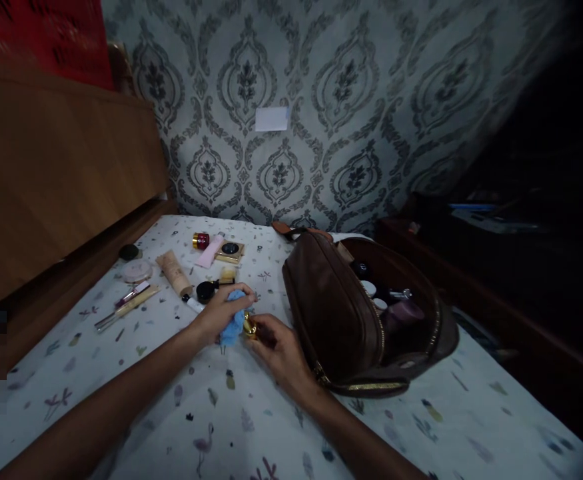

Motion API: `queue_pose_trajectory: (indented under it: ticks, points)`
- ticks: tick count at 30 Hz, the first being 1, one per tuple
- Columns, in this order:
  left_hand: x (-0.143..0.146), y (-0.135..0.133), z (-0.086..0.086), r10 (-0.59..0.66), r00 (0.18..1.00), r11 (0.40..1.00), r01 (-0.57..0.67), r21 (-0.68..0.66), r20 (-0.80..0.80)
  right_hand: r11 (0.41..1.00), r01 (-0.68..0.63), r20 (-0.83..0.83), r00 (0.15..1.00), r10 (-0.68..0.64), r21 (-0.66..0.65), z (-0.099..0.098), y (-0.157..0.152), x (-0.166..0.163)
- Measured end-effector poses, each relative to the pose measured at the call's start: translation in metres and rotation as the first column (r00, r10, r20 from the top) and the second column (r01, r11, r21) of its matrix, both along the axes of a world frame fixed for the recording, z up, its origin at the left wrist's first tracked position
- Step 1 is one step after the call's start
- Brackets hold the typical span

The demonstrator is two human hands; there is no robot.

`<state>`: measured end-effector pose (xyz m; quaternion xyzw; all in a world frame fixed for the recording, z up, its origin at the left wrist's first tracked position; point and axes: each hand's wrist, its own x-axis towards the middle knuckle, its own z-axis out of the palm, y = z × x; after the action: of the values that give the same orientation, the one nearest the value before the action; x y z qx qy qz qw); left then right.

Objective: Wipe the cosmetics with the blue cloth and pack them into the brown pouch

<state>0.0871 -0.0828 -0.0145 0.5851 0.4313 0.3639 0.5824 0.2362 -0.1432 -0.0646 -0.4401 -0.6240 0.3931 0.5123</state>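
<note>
Closed around a crumpled light-blue cloth [233, 319] is my left hand [217, 315]. My right hand [282, 345] grips a small shiny gold item [250, 325], perhaps a cap or a jar; its exact kind is not clear. The cloth touches the gold item's left side. Just right of my right hand stands a brown bag [328, 307], unzipped, with white-lidded containers [368, 289] and a mauve item [405, 313] inside. Beyond my left hand lie a black round compact [205, 291] and a beige squeeze tube [174, 272].
On the patterned sheet [211, 400] more cosmetics lie at the left and back: a pink tube [210, 251], a red jar with a gold lid [200, 241], a gold square compact [230, 250], and a pale round compact [137, 271]. A wooden cabinet [66, 160] borders the left, a papered wall [296, 80] the back.
</note>
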Motion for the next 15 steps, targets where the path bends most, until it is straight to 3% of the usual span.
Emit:
queue_pose_trajectory:
  ticks: [11,15]
  points:
    - [0.006,-0.003,-0.011,0.009,0.999,0.999,-0.011,0.033,0.053,0.996,-0.009,-0.108,0.994,-0.001,-0.09,0.004,0.006,0.001]
    - [0.003,-0.004,-0.011,-0.084,0.996,0.98,0.09,0.18,-0.04,0.995,0.016,-0.112,0.993,-0.027,-0.098,0.001,0.007,0.001]
